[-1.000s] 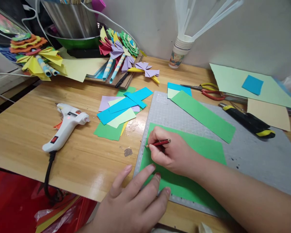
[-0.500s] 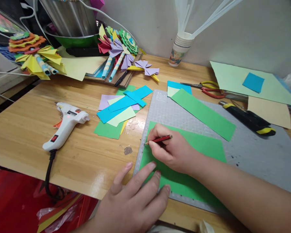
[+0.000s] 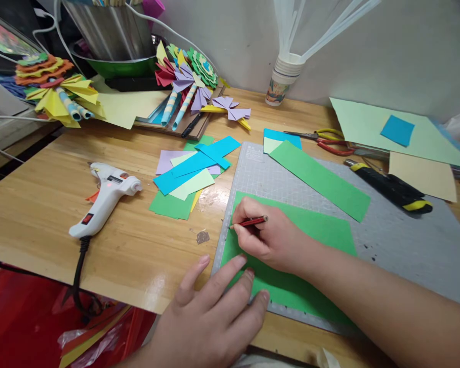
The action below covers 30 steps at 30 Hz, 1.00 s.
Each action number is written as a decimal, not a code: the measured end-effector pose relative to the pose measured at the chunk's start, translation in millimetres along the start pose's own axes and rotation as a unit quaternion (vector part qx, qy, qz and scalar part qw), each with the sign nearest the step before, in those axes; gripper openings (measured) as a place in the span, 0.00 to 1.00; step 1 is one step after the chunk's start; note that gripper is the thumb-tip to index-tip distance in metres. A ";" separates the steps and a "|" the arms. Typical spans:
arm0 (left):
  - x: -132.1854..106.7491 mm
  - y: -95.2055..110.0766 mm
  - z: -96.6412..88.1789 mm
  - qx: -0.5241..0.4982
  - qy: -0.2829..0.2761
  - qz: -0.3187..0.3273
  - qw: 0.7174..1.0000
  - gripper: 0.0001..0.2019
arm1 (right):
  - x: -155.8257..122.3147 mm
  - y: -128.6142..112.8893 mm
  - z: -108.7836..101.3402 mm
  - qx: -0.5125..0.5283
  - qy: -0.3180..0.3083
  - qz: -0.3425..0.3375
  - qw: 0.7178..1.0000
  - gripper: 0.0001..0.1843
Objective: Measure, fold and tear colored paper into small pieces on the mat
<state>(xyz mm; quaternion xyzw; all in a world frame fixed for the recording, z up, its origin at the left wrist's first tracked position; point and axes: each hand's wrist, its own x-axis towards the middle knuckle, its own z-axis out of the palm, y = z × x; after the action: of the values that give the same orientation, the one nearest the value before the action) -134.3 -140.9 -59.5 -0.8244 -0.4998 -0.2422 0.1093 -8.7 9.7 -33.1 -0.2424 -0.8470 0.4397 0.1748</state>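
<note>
A short red-and-black pencil is pinched in my right hand, its tip at the left edge of a green sheet of paper. That sheet lies on a grey cutting mat, and my right forearm crosses over it. My left hand is spread with fingers apart, fingertips resting on the sheet's lower left part and the mat's edge. Farther back on the mat lies a green paper strip.
Left on the wooden table lies a white glue gun. Cut paper pieces are piled beside the mat. A black-and-yellow cutter, pliers, a stack of paper cups and paper flowers stand or lie farther back.
The hands and pencil hold nearly the same place, the pencil's rear end tipping slightly. The view has shifted a little; nothing else has moved.
</note>
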 end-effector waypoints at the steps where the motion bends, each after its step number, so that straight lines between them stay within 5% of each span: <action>1: 0.1 -0.2 -0.2 0.000 -0.002 0.000 1.000 0.09 | -0.3 0.0 0.0 0.000 -0.003 -0.002 1.000 0.06; 5: -0.7 -0.4 -1.1 -0.005 -0.016 0.002 1.000 0.10 | -1.3 2.1 1.2 0.054 0.032 0.005 0.998 0.04; 11: -2.9 -0.6 -4.1 -0.013 -0.027 -0.001 1.000 0.13 | -1.8 13.9 -12.2 0.115 0.236 0.016 0.965 0.07; 14: -3.2 -0.8 -6.2 -0.023 -0.035 -0.004 0.999 0.15 | -2.9 18.3 -32.5 -0.018 0.213 0.048 0.976 0.09; 17: -3.3 -0.3 -6.9 -0.032 -0.043 -0.010 0.999 0.16 | -2.6 16.9 -50.3 -0.155 0.123 0.093 0.976 0.07; 24: -4.0 4.5 -9.7 -0.036 -0.041 -0.036 0.998 0.20 | -0.2 4.1 -66.2 -0.155 -0.037 0.128 0.979 0.07; 28: -10.5 5.8 -16.2 -0.066 0.050 -0.045 0.996 0.23 | -13.4 -4.5 -79.8 -0.104 -0.004 0.061 0.993 0.08; 30: -12.3 7.8 -17.1 -0.109 0.108 -0.122 0.981 0.27 | -24.7 -10.3 -89.4 -0.086 0.060 0.037 0.994 0.08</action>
<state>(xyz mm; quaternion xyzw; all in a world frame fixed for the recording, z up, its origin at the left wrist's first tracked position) -137.1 -161.4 -50.6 -0.7330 -0.5526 -0.3944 0.0420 54.5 49.6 22.7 -0.3132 -0.8604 0.3557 0.1872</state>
